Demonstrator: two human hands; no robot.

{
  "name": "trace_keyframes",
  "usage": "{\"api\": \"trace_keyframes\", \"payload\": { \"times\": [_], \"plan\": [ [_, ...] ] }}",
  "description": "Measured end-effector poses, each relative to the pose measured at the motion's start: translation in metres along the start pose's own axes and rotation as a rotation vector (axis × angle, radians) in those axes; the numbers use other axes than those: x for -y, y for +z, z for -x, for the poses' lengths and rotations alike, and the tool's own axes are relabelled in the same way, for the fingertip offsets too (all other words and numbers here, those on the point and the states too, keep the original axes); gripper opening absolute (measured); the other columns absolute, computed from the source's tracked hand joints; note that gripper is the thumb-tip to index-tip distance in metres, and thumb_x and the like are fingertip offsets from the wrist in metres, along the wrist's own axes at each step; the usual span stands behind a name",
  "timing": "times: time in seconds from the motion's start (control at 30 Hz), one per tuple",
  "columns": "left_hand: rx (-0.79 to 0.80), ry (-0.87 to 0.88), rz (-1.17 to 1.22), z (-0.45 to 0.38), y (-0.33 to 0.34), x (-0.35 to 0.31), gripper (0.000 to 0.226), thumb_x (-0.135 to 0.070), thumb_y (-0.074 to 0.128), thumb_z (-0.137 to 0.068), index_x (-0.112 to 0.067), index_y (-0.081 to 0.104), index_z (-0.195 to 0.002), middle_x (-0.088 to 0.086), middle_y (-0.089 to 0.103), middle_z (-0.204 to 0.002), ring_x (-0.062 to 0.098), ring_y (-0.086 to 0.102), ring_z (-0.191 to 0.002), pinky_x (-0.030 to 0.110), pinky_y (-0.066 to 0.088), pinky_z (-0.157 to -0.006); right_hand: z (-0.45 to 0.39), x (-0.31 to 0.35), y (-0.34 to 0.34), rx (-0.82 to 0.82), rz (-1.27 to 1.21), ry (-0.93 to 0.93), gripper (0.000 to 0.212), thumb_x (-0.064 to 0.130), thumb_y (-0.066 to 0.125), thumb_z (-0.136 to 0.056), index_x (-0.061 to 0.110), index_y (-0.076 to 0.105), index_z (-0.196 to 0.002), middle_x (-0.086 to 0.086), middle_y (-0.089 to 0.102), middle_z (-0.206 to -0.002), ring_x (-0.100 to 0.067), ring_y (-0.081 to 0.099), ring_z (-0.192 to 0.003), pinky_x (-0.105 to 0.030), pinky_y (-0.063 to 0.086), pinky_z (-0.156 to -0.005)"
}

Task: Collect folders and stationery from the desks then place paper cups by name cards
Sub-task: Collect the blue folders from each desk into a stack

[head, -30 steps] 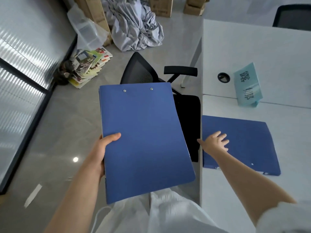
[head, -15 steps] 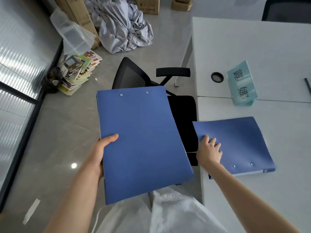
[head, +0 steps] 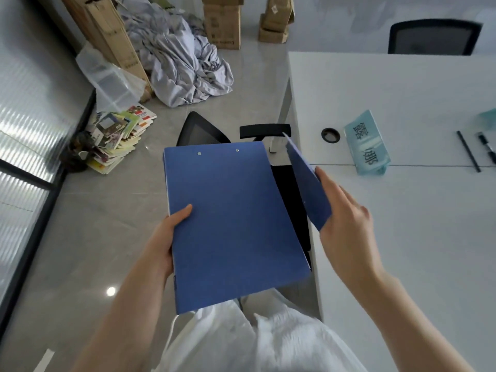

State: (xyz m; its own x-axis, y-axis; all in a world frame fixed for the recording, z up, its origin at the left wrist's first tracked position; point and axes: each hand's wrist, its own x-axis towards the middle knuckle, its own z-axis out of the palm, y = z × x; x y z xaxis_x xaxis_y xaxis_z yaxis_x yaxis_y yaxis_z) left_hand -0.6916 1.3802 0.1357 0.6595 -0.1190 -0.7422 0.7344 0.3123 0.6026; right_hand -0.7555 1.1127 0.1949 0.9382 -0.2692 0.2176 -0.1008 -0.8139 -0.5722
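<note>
My left hand [head: 167, 234] grips a blue folder [head: 230, 221] by its left edge, thumb on the cover, and holds it flat in front of me over the floor. My right hand [head: 346, 224] holds a second blue folder [head: 308, 183] tilted up on edge, just off the white desk [head: 402, 237] and beside the first one. A teal name card [head: 367, 146] stands on the desk near a round cable hole [head: 330, 135]. Two black pens [head: 468, 151] lie at the desk's right edge of view.
A black office chair [head: 204, 132] is tucked by the desk's left edge, partly behind the folders. On the floor at the back left lie a stack of booklets [head: 118, 138], a clear plastic bin [head: 107, 79], crumpled grey cloth [head: 185, 68] and cardboard boxes [head: 222, 25]. Another chair [head: 432, 36] stands behind the desk.
My right hand slid the second folder to the desk's edge, then lifted it off and tilted it up toward the folder in my left hand. The view shifted right and the pens came into sight.
</note>
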Motion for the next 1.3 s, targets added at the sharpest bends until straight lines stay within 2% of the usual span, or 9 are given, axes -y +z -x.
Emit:
{"api": "trace_keyframes", "payload": {
  "times": [0.13,0.3,0.37,0.63,0.83,0.97,1.07,1.2,1.3],
  "plan": [
    [-0.003,0.046,-0.005,0.002,0.006,-0.002,0.03,-0.035,0.06,-0.092,-0.015,0.068,-0.113,0.01,0.075,-0.107,0.027,0.073,-0.093,0.043,0.054,-0.081,0.007,0.02,0.016,0.058,-0.076,-0.361,0.081,-0.032,0.039,-0.066,0.005,0.051,-0.136,-0.009,0.055,-0.138,-0.024,0.05,-0.13,-0.03,0.04,-0.109],
    [-0.024,0.118,0.049,0.001,0.004,0.002,0.036,-0.037,0.051,-0.097,-0.009,0.072,-0.106,0.015,0.071,-0.113,0.017,0.073,-0.084,0.031,0.057,-0.078,0.009,0.025,0.042,0.238,0.001,-0.7,0.065,-0.012,0.017,-0.088,0.011,0.06,-0.131,-0.004,0.058,-0.137,-0.024,0.051,-0.13,-0.042,0.042,-0.107],
    [-0.101,0.112,0.051,-0.001,-0.003,-0.003,0.031,-0.038,0.047,-0.1,-0.014,0.067,-0.102,0.01,0.074,-0.098,0.01,0.073,-0.068,0.023,0.058,-0.063,0.008,0.02,0.051,0.332,0.027,-0.818,0.065,0.003,0.005,-0.098,0.013,0.061,-0.13,-0.002,0.058,-0.137,-0.024,0.051,-0.13,-0.042,0.04,-0.109],
    [-0.104,0.136,0.133,0.008,-0.023,-0.014,0.047,-0.053,0.041,-0.097,-0.015,0.067,-0.106,0.008,0.077,-0.097,0.02,0.075,-0.076,0.031,0.059,-0.054,-0.009,0.008,0.079,0.496,0.021,-1.128,0.045,0.003,0.033,-0.098,0.015,0.057,-0.134,0.0,0.053,-0.142,-0.027,0.044,-0.136,-0.045,0.035,-0.111],
    [-0.137,0.149,0.141,0.014,-0.045,-0.024,0.034,-0.039,0.049,-0.097,-0.013,0.066,-0.111,0.008,0.077,-0.093,0.022,0.075,-0.078,0.039,0.056,-0.071,-0.022,0.036,0.105,0.584,-0.108,-1.255,0.041,0.002,0.038,-0.096,0.013,0.064,-0.126,-0.001,0.058,-0.137,-0.027,0.045,-0.136,-0.043,0.033,-0.114],
    [-0.212,0.149,0.174,0.016,-0.073,-0.036,0.031,-0.035,0.052,-0.096,-0.011,0.067,-0.11,0.01,0.077,-0.095,0.024,0.075,-0.079,0.04,0.052,-0.074,-0.03,0.062,0.121,0.72,-0.16,-1.169,0.03,0.013,0.058,-0.089,0.01,0.069,-0.117,-0.003,0.064,-0.129,-0.025,0.048,-0.133,-0.042,0.04,-0.109],
    [-0.271,0.153,0.171,0.018,-0.097,-0.051,0.026,-0.034,0.057,-0.094,-0.015,0.068,-0.108,0.006,0.077,-0.097,0.021,0.075,-0.08,0.038,0.052,-0.074,-0.051,0.088,0.124,0.643,-0.322,-0.947,0.029,0.019,0.057,-0.092,0.006,0.068,-0.116,-0.004,0.066,-0.124,-0.021,0.049,-0.131,-0.032,0.039,-0.109],
    [-0.29,0.165,0.182,0.014,-0.139,-0.082,0.022,-0.032,0.06,-0.093,-0.017,0.068,-0.107,0.003,0.078,-0.094,0.02,0.075,-0.078,0.036,0.056,-0.067,-0.101,0.136,0.164,0.406,-0.321,-0.33,0.034,0.025,0.051,-0.096,0.015,0.055,-0.129,0.003,0.059,-0.127,-0.011,0.052,-0.118,-0.031,0.043,-0.1],
    [-0.272,0.143,0.204,0.006,-0.173,-0.109,0.022,-0.027,0.06,-0.092,-0.014,0.068,-0.108,0.005,0.078,-0.092,0.021,0.075,-0.075,0.032,0.06,-0.057,-0.137,0.169,0.218,0.635,-0.446,0.295,0.064,0.054,0.054,-0.086,0.016,0.045,-0.137,0.002,0.056,-0.12,-0.014,0.053,-0.108,-0.031,0.043,-0.093]
  ]
}}
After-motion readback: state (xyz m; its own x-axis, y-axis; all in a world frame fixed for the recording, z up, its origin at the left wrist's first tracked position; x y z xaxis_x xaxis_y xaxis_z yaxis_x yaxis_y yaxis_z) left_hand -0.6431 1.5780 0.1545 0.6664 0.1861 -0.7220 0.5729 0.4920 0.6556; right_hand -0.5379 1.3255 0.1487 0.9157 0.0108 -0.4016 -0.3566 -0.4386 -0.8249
